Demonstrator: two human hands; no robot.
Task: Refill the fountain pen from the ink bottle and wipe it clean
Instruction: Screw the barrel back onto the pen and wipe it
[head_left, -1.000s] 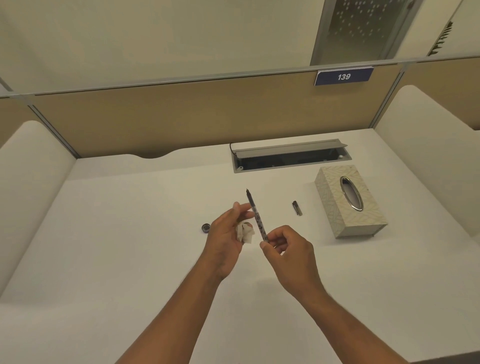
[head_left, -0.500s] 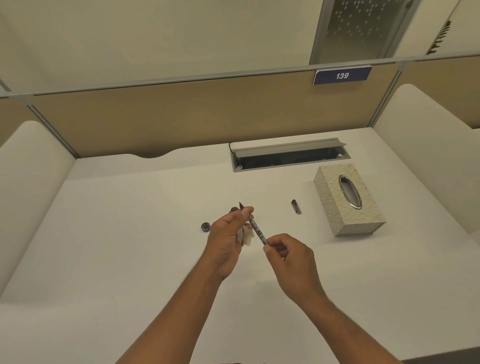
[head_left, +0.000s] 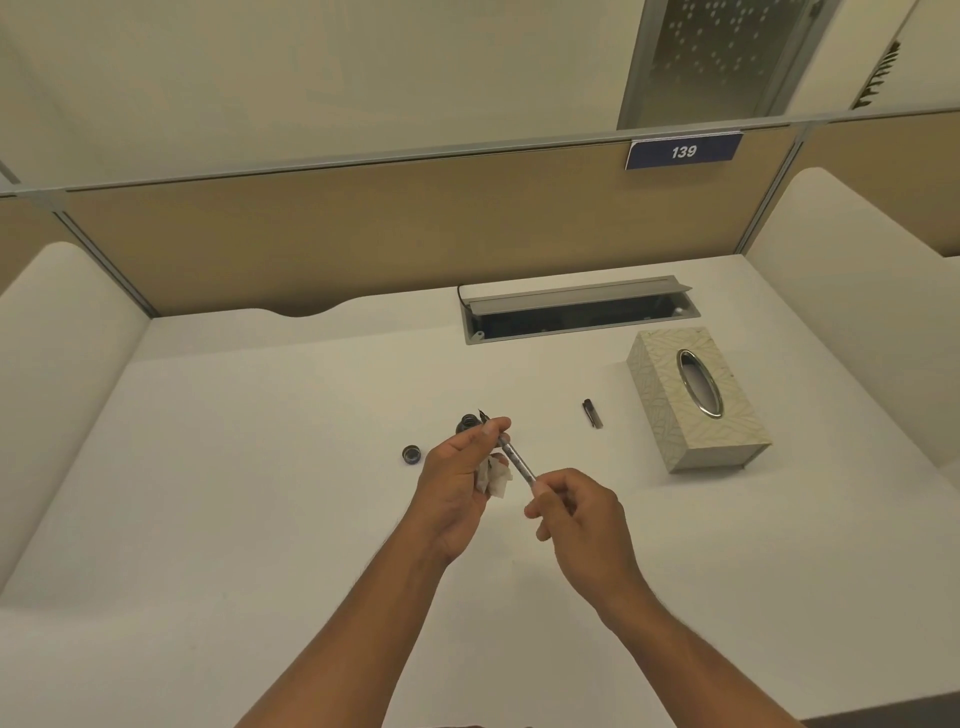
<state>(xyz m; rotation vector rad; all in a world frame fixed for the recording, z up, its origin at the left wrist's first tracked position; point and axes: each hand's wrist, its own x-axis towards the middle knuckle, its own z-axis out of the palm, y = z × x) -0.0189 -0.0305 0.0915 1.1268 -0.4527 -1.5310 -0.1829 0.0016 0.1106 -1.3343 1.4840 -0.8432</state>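
Here the fountain pen (head_left: 511, 457) is held aloft between both hands, nib toward the open ink bottle (head_left: 467, 423). The left hand (head_left: 460, 478) is closed on the front section, with a crumpled tissue (head_left: 496, 478) tucked beneath, presumably kept ready for wiping. The right hand (head_left: 582, 512) is pinched on the rear end, probably to work the filler. The bottle cap (head_left: 411, 454) and pen cap (head_left: 592, 413) are laid apart on the surface (head_left: 260, 493), clear of the work.
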